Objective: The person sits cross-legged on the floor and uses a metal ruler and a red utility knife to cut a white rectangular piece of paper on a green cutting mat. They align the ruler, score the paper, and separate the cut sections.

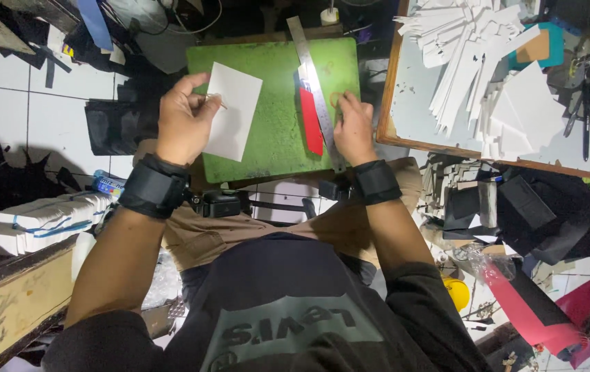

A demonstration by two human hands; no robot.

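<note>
Green cutting mat [274,141] across the lap, and here is the work in the middle of it: the left hand [186,118] grasps a white card sheet [234,110] at its left edge, thumb and fingers closed over the paper, which lies tilted on the mat. The right hand [352,129] presses down on the lower part of a long steel ruler [315,89], fingers curled against it; whether a blade sits under those fingers I cannot tell. Just beside the ruler, touching its left edge, lies a red strip [311,120]. Over on the table [405,117] at the right there is a big heap of cut white card pieces [477,65], fanned and stacked, so a good share of the cutting looks done to me. On the floor to the left, bundled white stacks [37,220] tied with blue bands. The sheet in hand looks whole and uncut, so I judge this piece is only starting: it is not yet under the ruler.
</note>
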